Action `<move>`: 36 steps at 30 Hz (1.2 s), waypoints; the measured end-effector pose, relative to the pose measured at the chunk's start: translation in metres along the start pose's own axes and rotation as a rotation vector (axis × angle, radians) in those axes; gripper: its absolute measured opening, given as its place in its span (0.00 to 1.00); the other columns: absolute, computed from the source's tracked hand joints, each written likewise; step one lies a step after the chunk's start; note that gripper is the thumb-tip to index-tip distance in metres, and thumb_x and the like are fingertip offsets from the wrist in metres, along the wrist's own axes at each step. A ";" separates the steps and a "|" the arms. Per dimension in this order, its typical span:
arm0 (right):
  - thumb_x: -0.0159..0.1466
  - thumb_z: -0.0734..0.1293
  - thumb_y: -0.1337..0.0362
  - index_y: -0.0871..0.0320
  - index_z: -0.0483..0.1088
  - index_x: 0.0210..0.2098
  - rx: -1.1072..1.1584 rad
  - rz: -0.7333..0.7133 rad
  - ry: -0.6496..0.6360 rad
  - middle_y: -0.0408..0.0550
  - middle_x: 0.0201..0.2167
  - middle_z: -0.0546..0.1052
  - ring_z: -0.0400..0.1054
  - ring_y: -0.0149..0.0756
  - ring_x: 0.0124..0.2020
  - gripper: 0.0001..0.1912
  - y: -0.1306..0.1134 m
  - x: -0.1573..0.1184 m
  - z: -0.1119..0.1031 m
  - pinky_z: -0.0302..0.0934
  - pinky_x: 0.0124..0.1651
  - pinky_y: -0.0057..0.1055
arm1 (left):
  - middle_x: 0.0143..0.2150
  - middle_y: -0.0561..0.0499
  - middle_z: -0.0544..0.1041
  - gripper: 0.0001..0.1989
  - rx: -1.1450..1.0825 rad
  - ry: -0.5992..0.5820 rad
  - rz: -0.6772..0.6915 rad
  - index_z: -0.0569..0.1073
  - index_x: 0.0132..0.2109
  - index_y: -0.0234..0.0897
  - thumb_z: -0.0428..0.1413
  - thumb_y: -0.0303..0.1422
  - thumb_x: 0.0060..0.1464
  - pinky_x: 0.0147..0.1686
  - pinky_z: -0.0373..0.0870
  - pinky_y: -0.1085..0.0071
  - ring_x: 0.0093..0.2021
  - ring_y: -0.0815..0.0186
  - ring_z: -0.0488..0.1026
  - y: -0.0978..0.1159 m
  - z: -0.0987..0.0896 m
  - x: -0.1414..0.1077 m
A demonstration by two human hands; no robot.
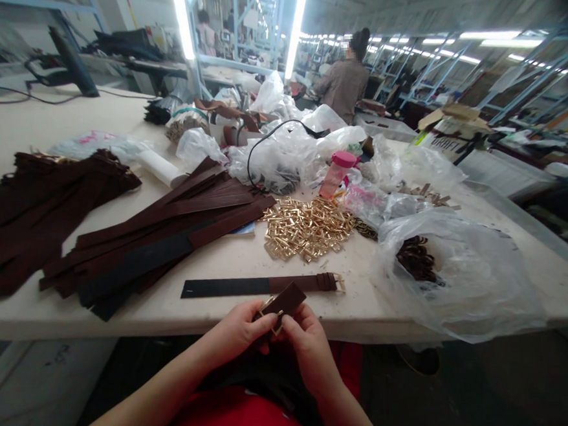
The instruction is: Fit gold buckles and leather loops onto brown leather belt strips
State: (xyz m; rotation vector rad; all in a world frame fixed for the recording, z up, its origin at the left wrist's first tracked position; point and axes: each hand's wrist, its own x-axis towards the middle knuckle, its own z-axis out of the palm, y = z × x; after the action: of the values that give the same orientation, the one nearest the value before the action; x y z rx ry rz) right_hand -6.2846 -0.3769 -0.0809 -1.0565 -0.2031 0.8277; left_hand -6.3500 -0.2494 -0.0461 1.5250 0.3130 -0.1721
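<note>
and here we are at the near edge of the table (354,321), both hands busy and drawn in close: the left hand (241,329) has thumb and fingers pinched on a dark brown strap (292,297) and its gold buckle (278,314), while the right hand (306,331) nips the same piece from the other side, thumb against bent forefinger. the strap sits between them, just over the front edge, its squared end tilted up and away to the right; where the rest of it runs, hidden by the hands, i cannot tell. it looks a light thing, thin and flat, likely springy enough to hold its line yet soft enough to fold over a bar. the metal should be the awkward partner here, hard, small and probably slick under a fingertip (those polished frames catch every lamp). best grip, by my reckoning: the strap flat between thumb and finger close to the buckle, the frame by its outer bars, clear of the prong. just beyond lies a finished-looking strap (231,287), flat on the table, and behind it the glittering heap of buckles (307,227), nothing there looking fragile, though easily scattered.
</note>
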 end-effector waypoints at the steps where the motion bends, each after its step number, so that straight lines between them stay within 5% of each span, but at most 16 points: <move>1: 0.56 0.68 0.62 0.58 0.65 0.42 -0.002 0.007 -0.023 0.44 0.34 0.73 0.65 0.27 0.26 0.15 -0.001 -0.002 -0.001 0.61 0.31 0.24 | 0.29 0.53 0.69 0.15 0.009 0.006 -0.012 0.67 0.36 0.33 0.51 0.42 0.53 0.22 0.65 0.78 0.24 0.72 0.66 -0.001 0.000 0.000; 20: 0.57 0.66 0.57 0.59 0.64 0.41 -0.174 -0.106 0.044 0.45 0.31 0.74 0.66 0.30 0.24 0.16 0.002 -0.007 -0.005 0.63 0.28 0.28 | 0.25 0.54 0.68 0.19 0.141 0.069 -0.037 0.64 0.32 0.33 0.47 0.47 0.55 0.19 0.60 0.78 0.19 0.74 0.64 -0.003 0.012 -0.009; 25: 0.57 0.67 0.59 0.59 0.67 0.39 -0.333 -0.230 0.070 0.46 0.34 0.75 0.69 0.35 0.34 0.13 0.006 -0.008 -0.009 0.63 0.38 0.30 | 0.24 0.56 0.66 0.17 0.039 0.035 -0.084 0.64 0.33 0.34 0.49 0.46 0.52 0.17 0.60 0.79 0.18 0.74 0.62 0.000 0.014 -0.009; 30: 0.55 0.69 0.60 0.57 0.66 0.39 -0.066 -0.061 0.015 0.42 0.32 0.74 0.68 0.31 0.30 0.14 0.004 -0.005 -0.009 0.62 0.35 0.28 | 0.24 0.56 0.67 0.15 0.142 0.082 -0.075 0.64 0.32 0.34 0.48 0.43 0.54 0.16 0.58 0.80 0.18 0.75 0.62 0.004 0.020 -0.011; 36: 0.58 0.67 0.60 0.56 0.64 0.38 0.056 -0.004 -0.064 0.42 0.31 0.73 0.66 0.30 0.28 0.11 -0.007 -0.003 -0.009 0.61 0.32 0.28 | 0.28 0.55 0.68 0.12 0.197 -0.001 -0.022 0.66 0.36 0.34 0.49 0.40 0.54 0.21 0.61 0.79 0.22 0.73 0.65 0.021 0.018 -0.019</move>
State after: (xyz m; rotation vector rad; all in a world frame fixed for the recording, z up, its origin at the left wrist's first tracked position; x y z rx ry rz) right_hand -6.2791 -0.3870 -0.0792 -0.9782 -0.2345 0.8599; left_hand -6.3600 -0.2684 -0.0203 1.7165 0.3197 -0.2261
